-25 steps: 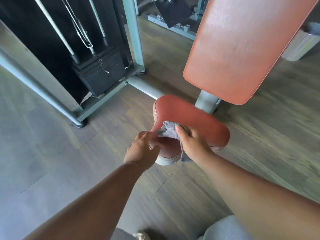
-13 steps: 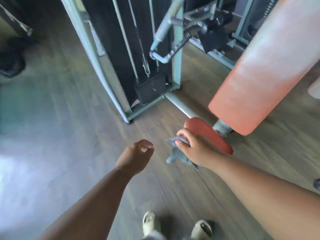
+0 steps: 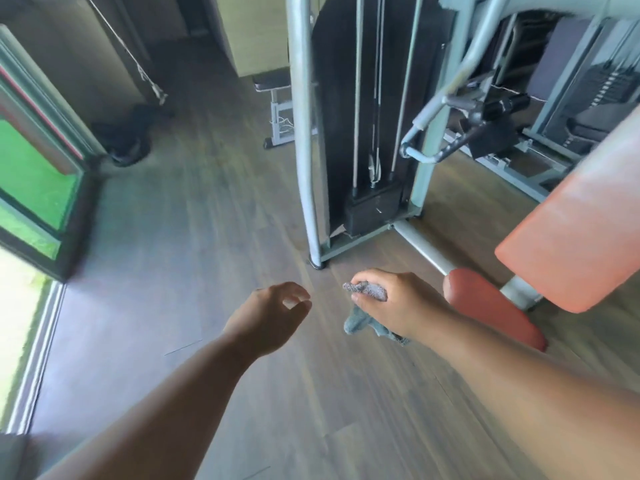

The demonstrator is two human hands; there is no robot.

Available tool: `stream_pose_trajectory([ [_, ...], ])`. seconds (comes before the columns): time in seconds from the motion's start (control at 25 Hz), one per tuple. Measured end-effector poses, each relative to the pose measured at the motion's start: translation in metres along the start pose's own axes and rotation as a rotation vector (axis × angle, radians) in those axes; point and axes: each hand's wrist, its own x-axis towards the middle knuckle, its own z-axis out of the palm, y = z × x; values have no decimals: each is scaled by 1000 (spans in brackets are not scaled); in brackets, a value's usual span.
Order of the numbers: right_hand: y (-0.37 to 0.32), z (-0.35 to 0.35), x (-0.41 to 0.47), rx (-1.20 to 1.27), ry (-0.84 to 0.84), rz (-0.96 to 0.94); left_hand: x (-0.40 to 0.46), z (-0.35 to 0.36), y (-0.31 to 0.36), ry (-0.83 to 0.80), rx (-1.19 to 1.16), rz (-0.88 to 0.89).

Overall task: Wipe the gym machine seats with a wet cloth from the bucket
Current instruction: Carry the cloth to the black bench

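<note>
My right hand [image 3: 398, 306] grips the grey cloth [image 3: 367, 308] just off the red seat pad [image 3: 491, 308], which lies at three o'clock from it, long axis running toward five, while my left hand [image 3: 273, 315] hangs loosely curled and empty, farther away; no bucket in view.

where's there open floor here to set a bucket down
Bare wood floor lies between the glass door on the left and the machine's grey upright. Crowded on the right: red seat, orange backrest, frames.
</note>
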Motion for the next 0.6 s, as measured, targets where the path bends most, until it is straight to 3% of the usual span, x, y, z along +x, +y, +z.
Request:
stream_pose_trajectory([
  [0.24,-61,29,38,-67,-22,-26,11,-41,-63,15,-18,-44],
  [0.6,-59,-2,196,-96,-101,-76,156,-85,-50,87,40,-80],
])
